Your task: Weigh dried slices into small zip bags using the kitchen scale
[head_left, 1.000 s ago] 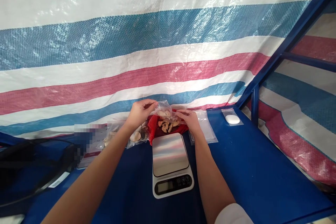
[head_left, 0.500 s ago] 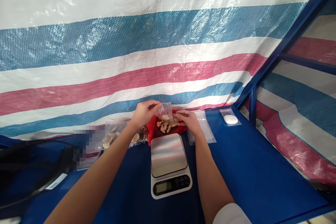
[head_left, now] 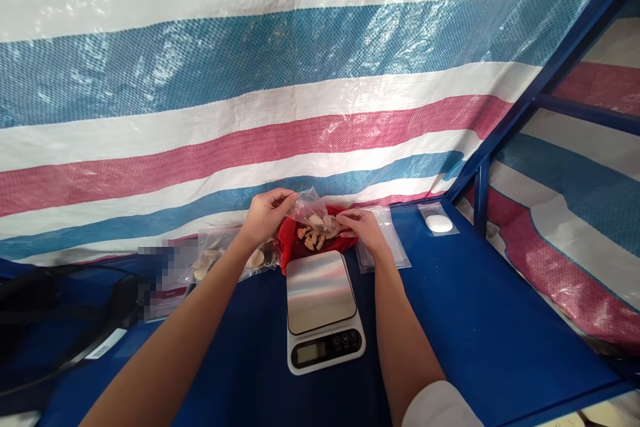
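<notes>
Since the earlier frame the left hand (head_left: pixel 269 215) had edged leftward, drawing the upper edge of the small clear bag (head_left: pixel 311 205) along. A striped tarp (head_left: pixel 320 103) hung behind the blue table (head_left: pixel 475 300). On it sat the scale (head_left: pixel 323 307), the red plastic bag (head_left: pixel 287 243) just behind. The clear bag slanted above that bag's brown slices (head_left: pixel 311 239), pinched by left thumb and fingers; the right hand (head_left: pixel 366 227) touched its other side, closure unclear. Good handling probably called for steady film around the pale pieces (head_left: pixel 319 221).

right sleeve (head_left: pixel 441 405): white, near elbow | forearms (head_left: pixel 183 330): bare | hands (head_left: pixel 264 219): bare
</notes>
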The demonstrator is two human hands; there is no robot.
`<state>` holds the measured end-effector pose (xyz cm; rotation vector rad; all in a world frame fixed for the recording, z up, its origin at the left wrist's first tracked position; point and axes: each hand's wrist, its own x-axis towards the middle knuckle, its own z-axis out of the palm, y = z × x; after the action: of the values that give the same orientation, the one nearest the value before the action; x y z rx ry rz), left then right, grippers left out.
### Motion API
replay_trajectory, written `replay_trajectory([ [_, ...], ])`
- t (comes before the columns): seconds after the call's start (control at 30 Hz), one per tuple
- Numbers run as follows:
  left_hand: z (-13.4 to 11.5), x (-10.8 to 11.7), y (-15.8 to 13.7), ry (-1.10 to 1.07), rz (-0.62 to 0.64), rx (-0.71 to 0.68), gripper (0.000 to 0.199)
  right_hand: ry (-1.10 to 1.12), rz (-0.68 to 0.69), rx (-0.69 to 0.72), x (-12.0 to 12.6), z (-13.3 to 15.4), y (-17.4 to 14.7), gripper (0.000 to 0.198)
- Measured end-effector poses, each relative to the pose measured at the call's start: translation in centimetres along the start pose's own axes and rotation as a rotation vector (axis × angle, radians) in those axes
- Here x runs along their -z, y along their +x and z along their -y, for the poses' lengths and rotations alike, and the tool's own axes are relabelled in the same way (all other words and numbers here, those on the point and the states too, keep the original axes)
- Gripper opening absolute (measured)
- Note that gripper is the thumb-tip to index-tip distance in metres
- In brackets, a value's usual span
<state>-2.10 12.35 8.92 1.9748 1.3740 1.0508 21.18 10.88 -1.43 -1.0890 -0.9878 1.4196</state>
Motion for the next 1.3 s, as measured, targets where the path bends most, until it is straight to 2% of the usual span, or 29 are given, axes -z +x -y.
replay_trajectory([
  [0.1,0.0,0.2,0.0,-0.003,0.010,0.007,0.046,0.025,-0.008,0.019,-0.8,0.0,0.1,0.030],
  [0.23,0.0,0.1,0.3,-0.008,0.017,0.004,0.044,0.027,-0.097,0.035,-1.6,-0.3,0.5,0.031],
  [0.4,0.4,-0.6,0.5,-0.017,0.010,0.016,0.041,-0.066,-0.192,0.105,-1.2,-0.5,0.6,0.032],
  [0.6,1.0,-0.8,0.5,0.029,0.027,-0.020,0.041,-0.192,-0.228,0.168,-1.0,-1.0,0.8,0.032],
  [0.7,1.3,-0.7,0.4,0.057,0.022,-0.012,0.043,-0.175,-0.243,0.169,-1.0,-1.1,1.0,0.034],
  [0.93,1.3,0.2,0.5,0.096,0.001,-0.005,0.045,-0.038,-0.163,0.088,-1.6,0.1,0.4,0.038],
  [1.13,1.4,1.4,0.5,0.130,-0.012,-0.006,0.046,-0.064,-0.080,0.019,-2.6,0.4,0.1,0.026],
  [1.3,1.5,2.3,0.3,0.164,-0.012,-0.008,0.045,-0.034,0.011,-0.009,-2.7,0.3,0.1,0.025],
])
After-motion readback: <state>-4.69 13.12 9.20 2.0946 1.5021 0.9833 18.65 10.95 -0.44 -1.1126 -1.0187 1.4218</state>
